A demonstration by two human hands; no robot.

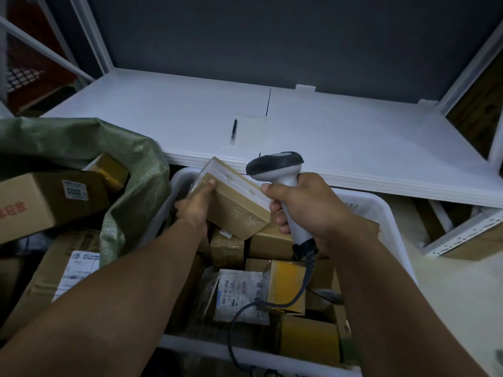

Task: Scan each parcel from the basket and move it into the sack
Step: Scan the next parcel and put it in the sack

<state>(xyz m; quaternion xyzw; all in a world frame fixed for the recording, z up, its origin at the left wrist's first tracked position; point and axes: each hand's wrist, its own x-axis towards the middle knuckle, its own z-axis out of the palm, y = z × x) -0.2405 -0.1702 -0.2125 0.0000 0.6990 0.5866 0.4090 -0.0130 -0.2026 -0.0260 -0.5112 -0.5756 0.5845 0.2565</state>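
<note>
— At centre frame, above the far end of the basket, the left hand grips a brown box by its left end. The thumb lies on the top face and the fingers are hidden behind.

— Is the box in the sack yet?

— No. It hangs tilted over the basket's upper left corner, just beside the green sack, whose mouth opens at the left of the frame.

— And the right hand?

— Just right of the box, the right hand has its fingers curled tight round the white handle of the scanner. The scanner's dark head stands above the box's upper right edge. I cannot tell whether the thumb touches the box.

— Any lead on it?

— A grey cable drops from the base of the handle and loops down over the parcels at lower centre.

— What lies in the basket?

— Between the two forearms, brown parcels are packed close. Among them sits a yellow-taped box, and a white pouch with a printed label lies just left of it.

— And inside the sack?

— Cartons show in its mouth at the left edge, and one bears a small white label.

— Behind all that?

— A white table runs across the middle of the frame. A pen lies on it near the centre, above the box.
</note>
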